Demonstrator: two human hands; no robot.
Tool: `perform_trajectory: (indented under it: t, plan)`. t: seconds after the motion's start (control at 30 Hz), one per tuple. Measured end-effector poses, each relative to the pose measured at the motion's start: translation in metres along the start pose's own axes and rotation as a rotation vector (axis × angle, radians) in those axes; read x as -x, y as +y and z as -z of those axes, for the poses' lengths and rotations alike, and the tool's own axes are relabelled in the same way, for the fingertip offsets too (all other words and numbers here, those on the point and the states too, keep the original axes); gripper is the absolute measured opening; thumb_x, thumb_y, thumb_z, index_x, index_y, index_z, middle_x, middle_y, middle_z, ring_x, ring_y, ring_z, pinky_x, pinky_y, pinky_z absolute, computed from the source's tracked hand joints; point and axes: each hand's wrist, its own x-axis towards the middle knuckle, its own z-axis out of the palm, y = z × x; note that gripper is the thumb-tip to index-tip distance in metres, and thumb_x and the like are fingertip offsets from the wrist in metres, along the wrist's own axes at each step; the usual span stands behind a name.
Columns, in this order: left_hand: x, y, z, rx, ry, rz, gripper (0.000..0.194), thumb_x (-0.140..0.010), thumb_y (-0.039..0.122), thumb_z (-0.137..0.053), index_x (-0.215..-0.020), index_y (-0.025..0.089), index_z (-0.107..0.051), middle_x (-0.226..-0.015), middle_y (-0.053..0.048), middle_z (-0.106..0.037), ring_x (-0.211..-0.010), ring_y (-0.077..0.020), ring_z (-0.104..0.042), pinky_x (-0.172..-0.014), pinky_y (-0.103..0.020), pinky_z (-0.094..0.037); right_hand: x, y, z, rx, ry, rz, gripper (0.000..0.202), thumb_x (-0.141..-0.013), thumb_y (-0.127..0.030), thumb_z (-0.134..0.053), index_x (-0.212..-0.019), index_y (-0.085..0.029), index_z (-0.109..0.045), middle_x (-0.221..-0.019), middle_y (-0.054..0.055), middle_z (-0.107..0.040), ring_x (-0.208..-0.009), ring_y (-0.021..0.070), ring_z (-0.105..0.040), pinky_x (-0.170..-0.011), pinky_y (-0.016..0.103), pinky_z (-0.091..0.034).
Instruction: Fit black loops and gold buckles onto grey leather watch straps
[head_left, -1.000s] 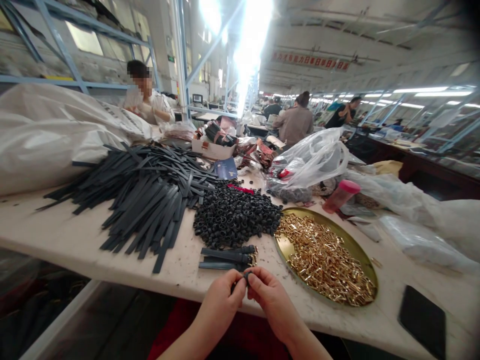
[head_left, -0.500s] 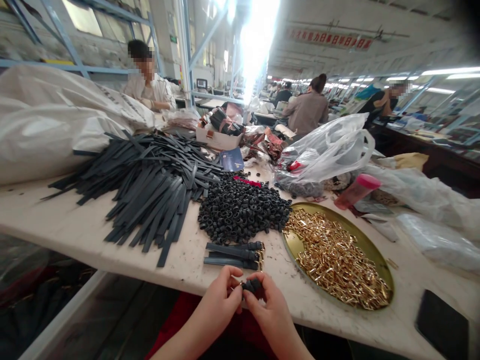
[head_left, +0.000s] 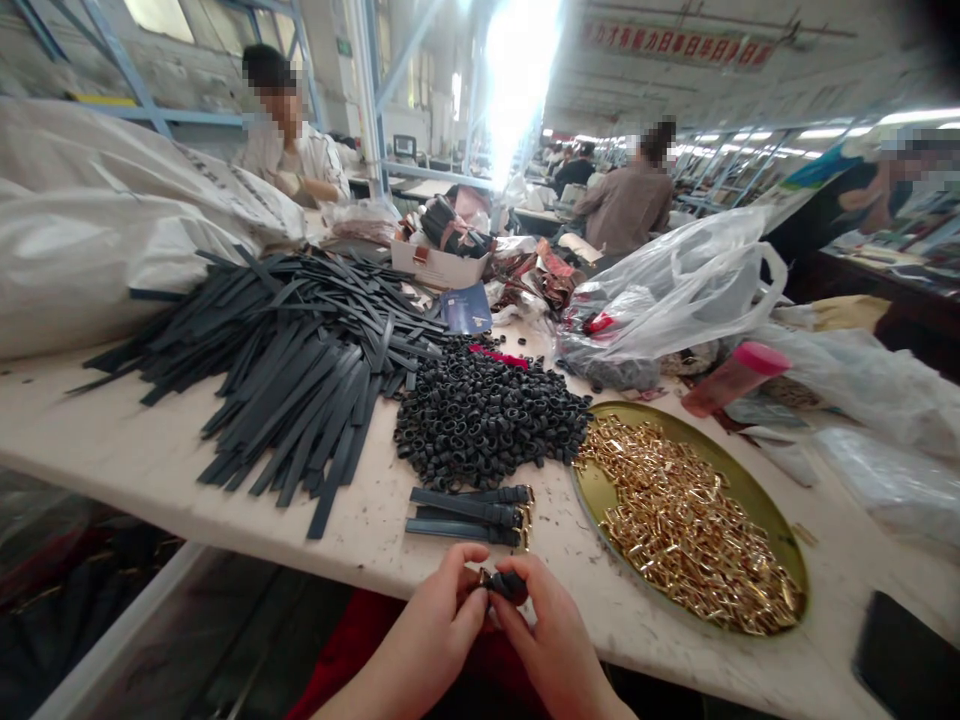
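My left hand [head_left: 450,615] and my right hand [head_left: 544,620] meet at the table's front edge, both closed on a dark strap piece [head_left: 508,585]. A bit of gold metal shows at the left fingertips; most of the piece is hidden by the fingers. Just beyond lie several black straps [head_left: 465,515] with gold buckles at their right ends. Behind them is a heap of small black loops [head_left: 487,415]. Long black strips [head_left: 300,370] are piled to the left, and a round tray [head_left: 592,490] of gold metal parts stands to the right.
A dark phone-like slab [head_left: 911,655] lies at the right front. Behind the tray are a pink-lidded container [head_left: 739,380] and clear plastic bags [head_left: 675,290]. A large white sack [head_left: 90,230] fills the left back. Several people sit or stand farther off; one person [head_left: 840,200] leans at the right.
The view has shifted slightly, so the tray and bags appear farther right. Both hands keep hold of the dark piece with small finger movements. The person at the right appears nearer.
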Motion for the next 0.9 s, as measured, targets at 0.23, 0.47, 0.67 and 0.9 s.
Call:
perform_trajectory:
  t: [0.23,0.47,0.67,0.9]
  plan:
    - [-0.009,-0.011,-0.004,0.174,0.058,0.154,0.020,-0.066,0.025,-0.052,-0.081,0.017,-0.042,-0.066,0.001,-0.060,-0.050,-0.0098,-0.054,-0.051,-0.022,-0.039,-0.004,0.009,-0.001,-0.137,0.144,-0.179,0.022,-0.073,-0.037,-0.057,-0.085,-0.019,-0.055,-0.072,0.003,-0.061,-0.065,0.0174,-0.056,-0.062,0.028,-0.045]
    - [-0.008,-0.005,-0.004,0.124,0.103,0.222,0.027,-0.064,0.040,-0.055,-0.064,0.017,-0.040,-0.052,0.004,-0.055,-0.039,-0.0076,-0.047,-0.041,-0.018,-0.028,0.004,0.003,-0.004,-0.302,0.078,-0.199,0.034,-0.076,-0.046,-0.052,-0.093,-0.018,-0.058,-0.077,0.005,-0.062,-0.071,0.0179,-0.056,-0.065,0.029,-0.045]
    - [-0.002,-0.005,-0.010,0.082,0.122,0.126,0.025,-0.065,0.039,-0.053,-0.064,0.018,-0.039,-0.053,0.004,-0.053,-0.040,-0.0087,-0.046,-0.042,-0.020,-0.030,0.014,-0.006,-0.009,-0.611,0.071,-0.259,0.037,-0.070,-0.051,-0.059,-0.087,-0.019,-0.061,-0.076,0.003,-0.061,-0.071,0.0179,-0.056,-0.064,0.028,-0.046]
    - [0.010,0.003,-0.010,-0.161,0.141,-0.070,0.020,-0.076,0.035,-0.047,-0.067,0.017,-0.047,-0.057,0.003,-0.050,-0.055,-0.0132,-0.048,-0.054,-0.023,-0.036,0.021,-0.004,-0.008,-1.100,0.154,-0.370,0.043,-0.067,-0.058,-0.058,-0.075,-0.017,-0.066,-0.070,0.004,-0.063,-0.061,0.0130,-0.052,-0.056,0.024,-0.043]
